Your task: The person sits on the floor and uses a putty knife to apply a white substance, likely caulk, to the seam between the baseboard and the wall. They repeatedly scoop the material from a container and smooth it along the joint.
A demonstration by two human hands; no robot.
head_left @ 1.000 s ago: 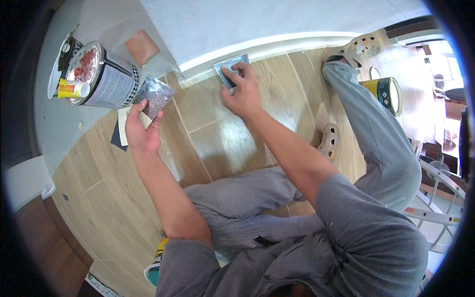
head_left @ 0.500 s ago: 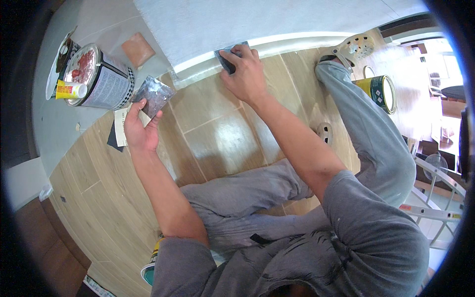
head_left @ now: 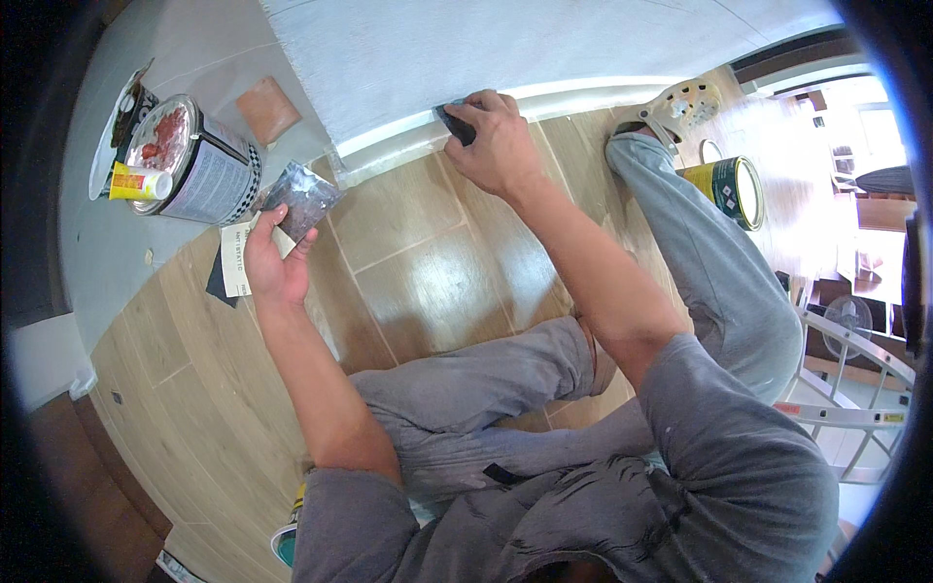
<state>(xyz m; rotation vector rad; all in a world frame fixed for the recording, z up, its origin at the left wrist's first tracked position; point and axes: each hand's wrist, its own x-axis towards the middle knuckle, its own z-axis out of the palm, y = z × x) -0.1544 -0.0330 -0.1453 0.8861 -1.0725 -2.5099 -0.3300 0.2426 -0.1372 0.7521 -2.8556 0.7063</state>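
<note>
My left hand (head_left: 277, 255) grips a square, dark grey putty spreader (head_left: 305, 199) smeared with white filler, raised over the floor. Below it lie sheets of sandpaper (head_left: 233, 262), one showing its cream printed back and another its dark face. At the foot of the wall, my right hand (head_left: 499, 146) is closed around a small, dark flat spreader (head_left: 455, 124). Its edge rests at the white baseboard (head_left: 389, 149); the fingers hide part of it.
A large paint can (head_left: 209, 170) stands at left, with a yellow tube (head_left: 139, 183) on its stained lid. Beyond it lies a terracotta tile (head_left: 268, 110). Right of my bent leg is a green and yellow can (head_left: 724, 189), with a ladder (head_left: 846, 416) farther back.
My right hand has shifted slightly right along the baseboard, and its spreader is now tilted more steeply. The left hand keeps its hold, almost unmoved. The whole view has shifted a little.
</note>
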